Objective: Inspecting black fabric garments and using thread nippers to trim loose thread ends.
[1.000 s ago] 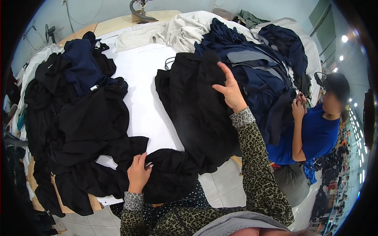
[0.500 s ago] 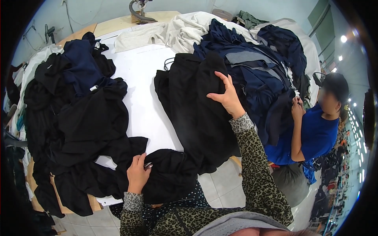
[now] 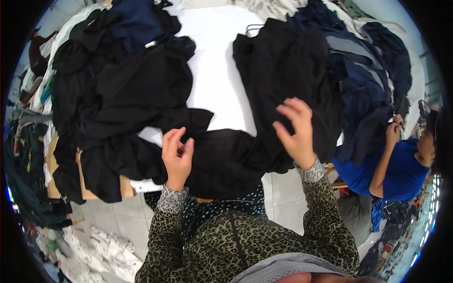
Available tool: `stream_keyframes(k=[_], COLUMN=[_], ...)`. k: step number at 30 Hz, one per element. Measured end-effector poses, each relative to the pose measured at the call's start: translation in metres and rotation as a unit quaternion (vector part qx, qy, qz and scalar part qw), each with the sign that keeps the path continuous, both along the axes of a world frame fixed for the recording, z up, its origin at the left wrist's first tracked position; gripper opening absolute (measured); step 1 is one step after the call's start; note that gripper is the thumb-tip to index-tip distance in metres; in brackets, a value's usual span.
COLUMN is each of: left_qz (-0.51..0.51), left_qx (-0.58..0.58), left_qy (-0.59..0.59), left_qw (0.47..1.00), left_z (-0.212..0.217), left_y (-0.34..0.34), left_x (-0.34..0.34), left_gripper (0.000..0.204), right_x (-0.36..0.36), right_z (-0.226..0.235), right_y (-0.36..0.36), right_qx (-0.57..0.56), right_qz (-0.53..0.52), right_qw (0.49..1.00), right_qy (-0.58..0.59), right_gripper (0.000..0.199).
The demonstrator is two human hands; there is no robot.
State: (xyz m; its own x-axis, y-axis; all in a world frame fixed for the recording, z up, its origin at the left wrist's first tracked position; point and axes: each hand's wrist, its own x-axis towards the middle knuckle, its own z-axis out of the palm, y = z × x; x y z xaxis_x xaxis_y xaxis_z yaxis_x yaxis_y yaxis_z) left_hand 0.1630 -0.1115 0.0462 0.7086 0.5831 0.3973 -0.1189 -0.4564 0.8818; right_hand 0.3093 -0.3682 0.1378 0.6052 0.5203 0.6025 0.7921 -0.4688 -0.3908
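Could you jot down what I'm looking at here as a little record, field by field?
Place: white table heaped with clothing
Left hand: fingers curled, at the edge of a black garment lying at the table's near edge
Right hand: open, fingers spread, over a black pile
Left of table: heap of black clothes
Right of table: navy and grey garments
Sleeves: leopard print
Nearby: a person in a blue top at the right side, hands raised to the navy heap
Floor: pale tiles, white cloth lower left
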Motion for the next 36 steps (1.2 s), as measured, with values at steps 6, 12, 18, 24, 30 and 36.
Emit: stream_keyframes(k=[6, 12, 18, 24, 30, 36], left_qz=[0.077, 0.047, -0.136, -0.135, -0.059, -0.067], left_qx=[0.197, 0.204, -0.520, -0.751, -0.791, -0.806], left_qy=[0.262, 0.316, 0.098, 0.011, 0.013, 0.040], left_qw=[0.942, 0.925, 0.838, 0.646, 0.609, 0.587], left_z=[0.003, -0.019, -0.010, -0.003, -0.012, -0.014], left_y=[0.024, 0.032, 0.055, 0.046, 0.047, 0.044], left_x=[-0.006, -0.015, -0.039, -0.070, -0.080, -0.081], left_gripper=[0.032, 0.025, 0.020, 0.041, 0.034, 0.033], right_x=[-0.047, -0.039, -0.021, -0.024, -0.022, -0.019], right_z=[-0.076, -0.102, -0.128, -0.129, -0.134, -0.134], right_y=[0.030, 0.064, 0.052, 0.035, 0.028, 0.032], right_qx=[-0.023, -0.118, 0.020, 0.141, 0.165, 0.165], right_qz=[0.076, 0.023, 0.006, 0.013, 0.010, -0.003], right_qw=[0.975, 0.989, 0.948, 0.889, 0.869, 0.846], right_qy=[0.208, 0.081, 0.318, 0.435, 0.466, 0.507], right_gripper=[0.024, 0.031, 0.014, 0.015, 0.015, 0.017])
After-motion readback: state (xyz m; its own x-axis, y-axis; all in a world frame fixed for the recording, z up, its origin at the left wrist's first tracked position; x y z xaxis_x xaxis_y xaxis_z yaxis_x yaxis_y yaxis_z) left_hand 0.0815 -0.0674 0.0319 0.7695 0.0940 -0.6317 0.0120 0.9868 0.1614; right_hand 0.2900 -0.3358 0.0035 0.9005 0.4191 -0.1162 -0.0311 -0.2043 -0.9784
